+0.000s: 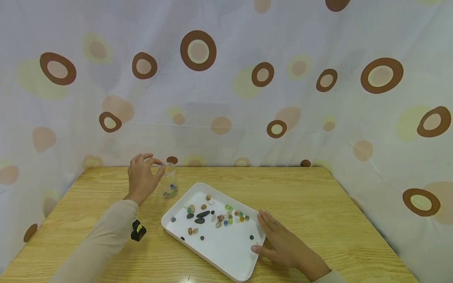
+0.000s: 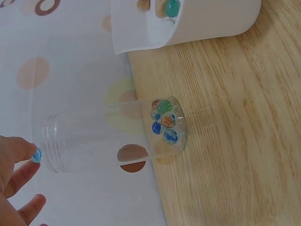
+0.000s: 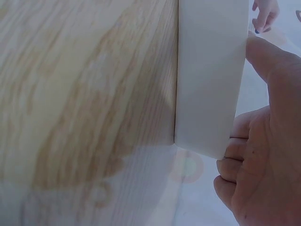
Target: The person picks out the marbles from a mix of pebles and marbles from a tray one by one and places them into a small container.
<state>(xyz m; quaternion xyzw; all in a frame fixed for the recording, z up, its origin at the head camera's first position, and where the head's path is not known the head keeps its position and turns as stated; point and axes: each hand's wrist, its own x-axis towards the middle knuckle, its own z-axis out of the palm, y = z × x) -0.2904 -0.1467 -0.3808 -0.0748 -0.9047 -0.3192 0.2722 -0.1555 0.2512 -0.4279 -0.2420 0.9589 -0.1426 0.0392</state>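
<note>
Head: held left hand [image 1: 143, 179] at mouth of clear screw-neck jar [image 1: 170, 181], laid right hand [image 1: 284, 245] straight-fingered against white tray [image 1: 226, 253] | Left wrist: pinched blue marble [image 2: 36, 155] at jar mouth, seemingly mid-transfer; likely needed releasing inside | Right wrist: apparently steadied tray

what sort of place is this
Probably a makeshift tabletop filming booth, indoors: a spotted backdrop encloses a wood-grain table on three sides, and a white tray on it holds small stones and marbles.
</note>
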